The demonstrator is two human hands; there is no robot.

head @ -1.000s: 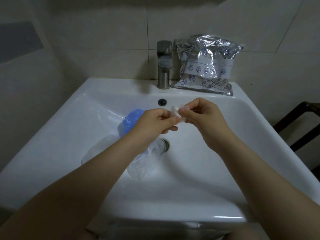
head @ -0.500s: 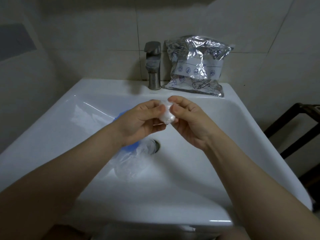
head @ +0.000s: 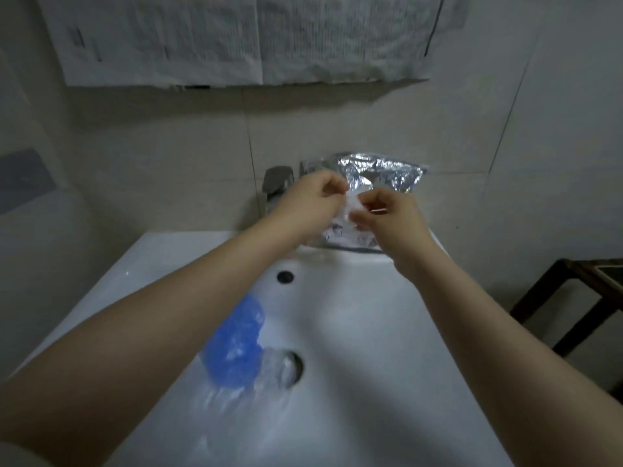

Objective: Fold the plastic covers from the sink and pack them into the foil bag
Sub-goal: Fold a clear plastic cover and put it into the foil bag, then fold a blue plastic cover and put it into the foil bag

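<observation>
Your left hand (head: pixel 312 205) and right hand (head: pixel 387 214) both pinch a folded clear cover (head: pixel 352 207) against the foil bag (head: pixel 387 178), whose print is seemingly too blurred to read; a blue cover (head: pixel 236 345) lies in the sink (head: pixel 371 332).

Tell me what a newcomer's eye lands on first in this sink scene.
First, the left hand and right hand pinching a small folded clear cover between them, raised in front of the crinkled foil bag at the back of the sink. Next, the blue plastic cover lying crumpled in the basin beside the drain, with clear plastic around it.
</observation>
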